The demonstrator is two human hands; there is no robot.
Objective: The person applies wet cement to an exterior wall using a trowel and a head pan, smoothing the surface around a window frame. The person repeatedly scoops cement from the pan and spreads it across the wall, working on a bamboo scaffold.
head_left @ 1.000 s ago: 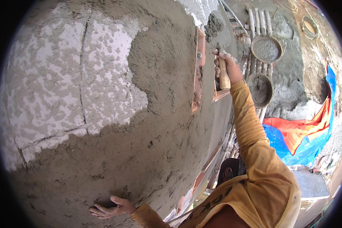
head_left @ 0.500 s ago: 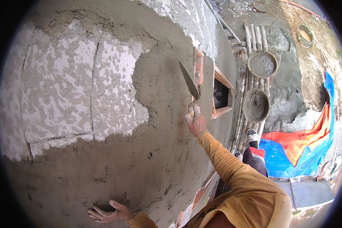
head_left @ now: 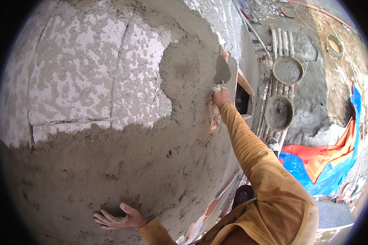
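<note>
A wall of grey wet mortar [head_left: 159, 155] fills the left and middle, with a rough, whitish patch [head_left: 77, 77] still showing at upper left. Mortar-smeared, my right hand [head_left: 221, 96] is wrapped round the handle of a pointed trowel. The broad face of the trowel [head_left: 222, 70] points up along the wall, close to a wooden opening frame [head_left: 215, 118]. Low on the wall, my left hand [head_left: 120, 216] rests with its fingers spread, holding nothing.
Right of the wall, a small wood-framed window opening [head_left: 243, 96] shows dark inside. Two round tubs, one with watery mix [head_left: 288, 70] and one with thick mortar [head_left: 279, 112], stand on wooden poles [head_left: 285, 43]. A blue and orange tarp [head_left: 335, 175] lies further right.
My right hand has moved up and right with the trowel, whose blade now turns its broad face to view. My left hand stays on the wall. The view has shifted slightly.
</note>
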